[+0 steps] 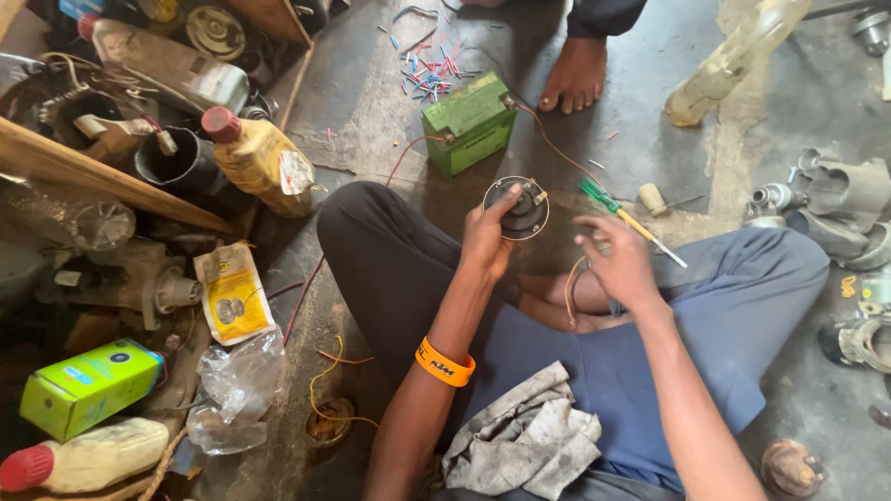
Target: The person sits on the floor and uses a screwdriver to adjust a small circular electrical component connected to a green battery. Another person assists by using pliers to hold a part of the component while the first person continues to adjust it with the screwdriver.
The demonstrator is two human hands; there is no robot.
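My left hand (485, 239) grips a round black horn-like part (518, 208) by its rim and holds it up above my lap. A thin brown wire (557, 148) runs from that part to a green battery (470, 124) on the floor ahead. My right hand (617, 260) holds a screwdriver (631, 221) with a green and yellow handle, its tip pointing down to the right, and a loop of pale wire (571, 283) hangs under the palm. An orange band (444, 363) circles my left wrist. A dirty grey rag (524, 436) lies on my lap.
Another person's bare foot (575, 74) stands beyond the battery, near scattered coloured wire bits (429, 72). A yellow oil bottle (260, 158), a green box (88, 385), plastic bags and metal scrap crowd the left. Grey engine parts (835, 204) lie at the right.
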